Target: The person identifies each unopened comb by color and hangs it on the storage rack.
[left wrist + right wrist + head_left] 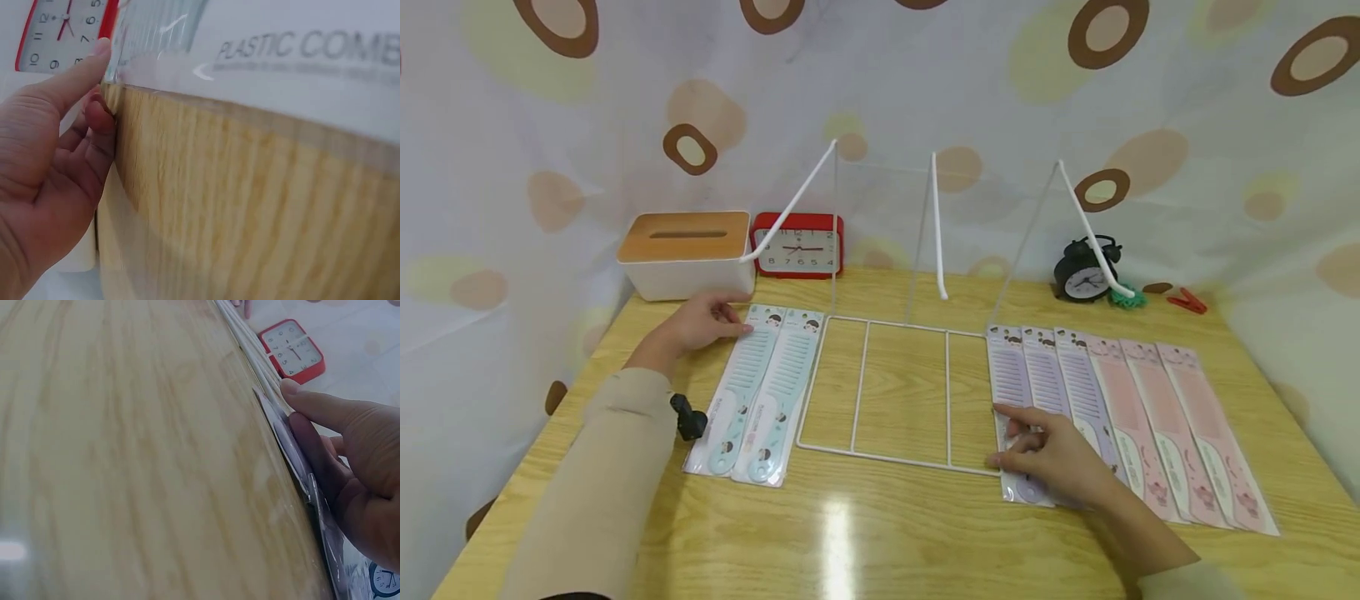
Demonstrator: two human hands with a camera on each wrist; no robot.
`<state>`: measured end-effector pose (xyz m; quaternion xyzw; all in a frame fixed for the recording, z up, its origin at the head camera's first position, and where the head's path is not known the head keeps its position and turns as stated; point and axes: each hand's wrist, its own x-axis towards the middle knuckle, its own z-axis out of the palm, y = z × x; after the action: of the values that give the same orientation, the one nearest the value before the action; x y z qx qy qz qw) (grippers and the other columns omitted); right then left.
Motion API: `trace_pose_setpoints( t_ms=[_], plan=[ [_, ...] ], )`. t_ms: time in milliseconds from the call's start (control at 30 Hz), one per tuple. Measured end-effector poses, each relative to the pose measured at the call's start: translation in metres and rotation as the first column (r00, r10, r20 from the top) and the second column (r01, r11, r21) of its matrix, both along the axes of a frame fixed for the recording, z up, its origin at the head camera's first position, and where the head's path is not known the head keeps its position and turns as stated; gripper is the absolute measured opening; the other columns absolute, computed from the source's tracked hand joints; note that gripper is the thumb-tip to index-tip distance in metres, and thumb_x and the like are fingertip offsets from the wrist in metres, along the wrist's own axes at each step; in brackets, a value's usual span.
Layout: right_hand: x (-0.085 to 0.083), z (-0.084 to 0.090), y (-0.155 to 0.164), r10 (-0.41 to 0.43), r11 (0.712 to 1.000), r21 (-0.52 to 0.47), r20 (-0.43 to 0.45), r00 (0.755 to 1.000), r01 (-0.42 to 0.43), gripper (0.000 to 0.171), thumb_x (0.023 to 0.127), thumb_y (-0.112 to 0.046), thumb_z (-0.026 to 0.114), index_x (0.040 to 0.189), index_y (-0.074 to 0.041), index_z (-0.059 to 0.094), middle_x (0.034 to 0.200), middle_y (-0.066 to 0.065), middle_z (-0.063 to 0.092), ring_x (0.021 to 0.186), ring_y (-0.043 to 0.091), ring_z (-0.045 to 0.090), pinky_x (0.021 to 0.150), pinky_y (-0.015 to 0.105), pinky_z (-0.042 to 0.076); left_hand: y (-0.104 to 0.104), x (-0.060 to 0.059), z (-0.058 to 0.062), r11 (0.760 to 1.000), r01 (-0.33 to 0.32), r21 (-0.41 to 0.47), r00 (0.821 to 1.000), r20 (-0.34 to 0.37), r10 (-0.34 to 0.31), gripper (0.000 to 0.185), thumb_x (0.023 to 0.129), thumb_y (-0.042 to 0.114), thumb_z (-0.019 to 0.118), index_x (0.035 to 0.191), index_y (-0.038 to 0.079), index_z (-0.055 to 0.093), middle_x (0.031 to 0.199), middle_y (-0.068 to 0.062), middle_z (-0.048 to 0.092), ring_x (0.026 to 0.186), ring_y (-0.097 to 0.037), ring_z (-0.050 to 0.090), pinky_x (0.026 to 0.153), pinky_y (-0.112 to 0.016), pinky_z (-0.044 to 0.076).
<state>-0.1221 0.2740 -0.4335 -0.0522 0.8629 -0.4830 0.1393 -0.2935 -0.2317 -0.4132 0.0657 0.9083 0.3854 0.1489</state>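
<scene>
The table is shiny, smooth wood. The combs are plastic in shiny clear wrap. The rack is thin white wire. The curtain looks like soft cloth.

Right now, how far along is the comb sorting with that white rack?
Nothing looks loaded: the white wire rack is bare, with all packs flat on the table. In hand: the left hand touches the top of the blue comb packs, and the right hand rests on the purple comb packs. Left: two blue, three purple, three pink comb packs.
</scene>
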Motion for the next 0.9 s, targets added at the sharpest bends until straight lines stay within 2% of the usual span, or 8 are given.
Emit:
trace_pose_setpoints(
  t_ms=[133, 233, 400, 567, 733, 900],
  plan=[
    [0.001, 0.0, 0.003, 0.026, 1.0, 0.003, -0.026, 0.999, -0.026, 0.084, 0.074, -0.027, 0.089, 0.144, -0.001, 0.051, 0.105, 0.012, 0.059, 0.063, 0.002, 0.053, 0.048, 0.019, 0.043, 0.001, -0.005, 0.0, 0.999, 0.046, -0.021, 0.999, -0.002, -0.046, 0.066, 0.091, 0.025, 0.076, 0.148, 0.007, 0.049, 0.106, -0.013, 0.061, 0.095, -0.024, 0.051, 0.078, -0.027, 0.045],
    [0.001, 0.003, 0.004, 0.047, 0.999, -0.012, -0.038, 0.998, -0.048, 0.084, 0.075, -0.024, 0.089, 0.144, 0.002, 0.049, 0.106, 0.014, 0.061, 0.066, 0.003, 0.059, 0.052, 0.019, 0.047, 0.002, -0.009, 0.0, 0.997, 0.069, -0.028, 0.998, -0.001, -0.069, 0.064, 0.091, 0.024, 0.076, 0.146, 0.004, 0.05, 0.103, -0.013, 0.063, 0.092, -0.023, 0.052, 0.076, -0.027, 0.045],
    [-0.003, 0.004, 0.003, 0.086, 0.996, -0.033, -0.028, 0.996, -0.087, 0.087, 0.074, -0.022, 0.089, 0.146, 0.003, 0.046, 0.106, 0.015, 0.064, 0.073, 0.008, 0.069, 0.062, 0.019, 0.053, -0.001, -0.007, 0.001, 0.999, 0.037, -0.027, 0.999, -0.001, -0.037, 0.058, 0.09, 0.021, 0.076, 0.14, 0.002, 0.054, 0.099, -0.011, 0.061, 0.088, -0.023, 0.052, 0.072, -0.024, 0.046],
    [-0.002, 0.002, 0.004, 0.096, 0.995, -0.028, -0.01, 0.995, -0.096, 0.09, 0.073, -0.024, 0.09, 0.147, 0.003, 0.046, 0.106, 0.015, 0.064, 0.075, 0.012, 0.071, 0.063, 0.019, 0.053, -0.003, -0.004, 0.0, 1.0, -0.005, 0.003, 1.0, 0.003, 0.005, 0.045, 0.089, 0.018, 0.077, 0.126, -0.001, 0.058, 0.094, -0.009, 0.054, 0.089, -0.023, 0.049, 0.069, -0.023, 0.045],
    [-0.001, 0.0, 0.004, 0.087, 0.995, -0.043, -0.005, 0.996, -0.088, 0.091, 0.071, -0.022, 0.091, 0.146, 0.004, 0.045, 0.107, 0.017, 0.063, 0.074, 0.012, 0.071, 0.063, 0.02, 0.054, -0.006, -0.006, 0.001, 0.998, -0.057, 0.013, 0.998, -0.023, 0.058, 0.036, 0.091, 0.022, 0.076, 0.116, 0.0, 0.063, 0.093, -0.007, 0.05, 0.085, -0.022, 0.048, 0.065, -0.023, 0.045],
    [-0.001, 0.0, 0.003, 0.1, 0.994, -0.043, -0.019, 0.995, -0.101, 0.091, 0.072, -0.02, 0.09, 0.145, 0.007, 0.045, 0.105, 0.017, 0.063, 0.073, 0.012, 0.071, 0.065, 0.02, 0.055, -0.015, -0.001, 0.014, 0.997, -0.065, 0.037, 0.998, -0.024, 0.066, 0.038, 0.092, 0.029, 0.074, 0.117, 0.003, 0.065, 0.105, -0.009, 0.057, 0.092, -0.024, 0.05, 0.073, -0.027, 0.047]
  ],
)
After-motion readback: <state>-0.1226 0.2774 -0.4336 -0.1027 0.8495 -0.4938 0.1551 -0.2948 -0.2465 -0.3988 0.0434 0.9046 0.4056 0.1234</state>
